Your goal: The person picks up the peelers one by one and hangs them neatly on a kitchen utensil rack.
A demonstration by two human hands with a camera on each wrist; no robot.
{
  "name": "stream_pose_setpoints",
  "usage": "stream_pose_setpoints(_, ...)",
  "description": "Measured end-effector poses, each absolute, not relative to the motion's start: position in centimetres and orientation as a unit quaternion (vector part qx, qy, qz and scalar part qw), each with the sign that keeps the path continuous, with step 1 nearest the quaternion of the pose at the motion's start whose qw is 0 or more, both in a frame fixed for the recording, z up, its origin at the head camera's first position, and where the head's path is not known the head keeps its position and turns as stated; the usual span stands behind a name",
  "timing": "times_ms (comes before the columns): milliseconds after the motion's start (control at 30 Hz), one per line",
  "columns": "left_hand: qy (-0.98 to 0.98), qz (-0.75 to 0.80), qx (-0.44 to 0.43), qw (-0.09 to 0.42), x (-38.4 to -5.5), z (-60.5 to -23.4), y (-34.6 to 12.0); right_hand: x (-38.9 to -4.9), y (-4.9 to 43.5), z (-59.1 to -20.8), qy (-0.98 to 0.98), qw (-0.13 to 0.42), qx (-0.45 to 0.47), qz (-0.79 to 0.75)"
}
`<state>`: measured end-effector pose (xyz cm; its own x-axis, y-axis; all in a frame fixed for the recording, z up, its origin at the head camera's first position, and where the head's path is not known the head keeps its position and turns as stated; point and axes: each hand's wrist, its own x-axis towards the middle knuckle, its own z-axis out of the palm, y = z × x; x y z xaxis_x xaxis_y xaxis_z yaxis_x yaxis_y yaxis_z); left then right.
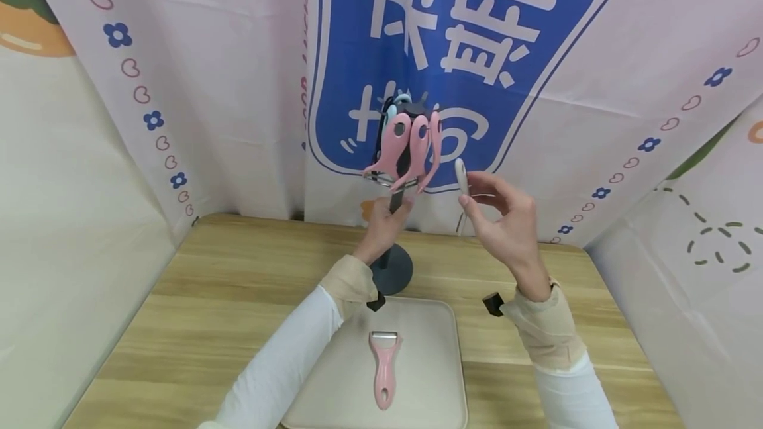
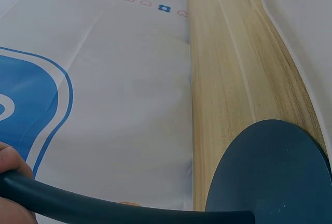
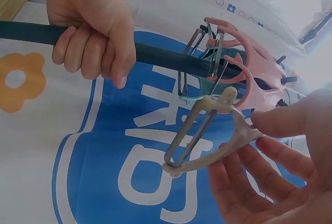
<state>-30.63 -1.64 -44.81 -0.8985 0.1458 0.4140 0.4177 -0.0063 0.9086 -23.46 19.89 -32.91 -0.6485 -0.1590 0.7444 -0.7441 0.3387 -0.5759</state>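
Observation:
My left hand (image 1: 384, 225) grips the dark pole of a rotating-style hook stand (image 2: 104, 206); the right wrist view shows the fingers wrapped round it. Several pink peelers (image 1: 420, 144) hang from the hooks at its top, with a light blue peeler (image 1: 391, 114) partly hidden behind them. To the right of the stand, my right hand (image 1: 507, 224) holds a white peeler (image 3: 223, 154) by its handle, pinched between thumb and fingers. Its blade end points towards the pole in the right wrist view, and it appears apart from the hooks.
The stand's round dark base (image 1: 398, 271) rests on the wooden table (image 1: 238, 283) near its back edge. In front lies a beige tray (image 1: 429, 363) with a pink peeler (image 1: 384, 371) on it. A printed cloth (image 1: 238, 85) hangs close behind the stand.

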Motion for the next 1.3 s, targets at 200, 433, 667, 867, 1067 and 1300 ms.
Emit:
stream_pose_setpoints(200,-0.692,-0.684,-0.204,0.103,-30.6,-44.7,-1.6,-24.0,19.4,-32.4,-0.757,0.305,0.286,0.502)
stream_pose_setpoints(433,-0.694,-0.683,-0.204,0.103,-30.4,-44.8,-1.7,-24.6,19.0,-32.0,-0.754,0.305,0.269,0.515)
stream_pose_setpoints(667,-0.691,-0.684,-0.209,0.104,-30.4,-44.9,-1.8,-25.2,18.8,-31.3,-0.743,0.313,0.266,0.529)
stream_pose_setpoints(867,-0.690,-0.687,-0.205,0.103,-30.4,-44.8,-1.6,-25.8,18.7,-30.5,-0.719,0.332,0.266,0.549)
stream_pose_setpoints(1067,-0.691,-0.688,-0.196,0.103,-30.4,-44.7,-1.7,-26.7,18.5,-29.9,-0.713,0.329,0.258,0.563)
stream_pose_setpoints(1300,-0.697,-0.682,-0.197,0.100,-30.5,-44.8,-1.7,-28.0,18.3,-29.3,-0.685,0.267,0.230,0.637)
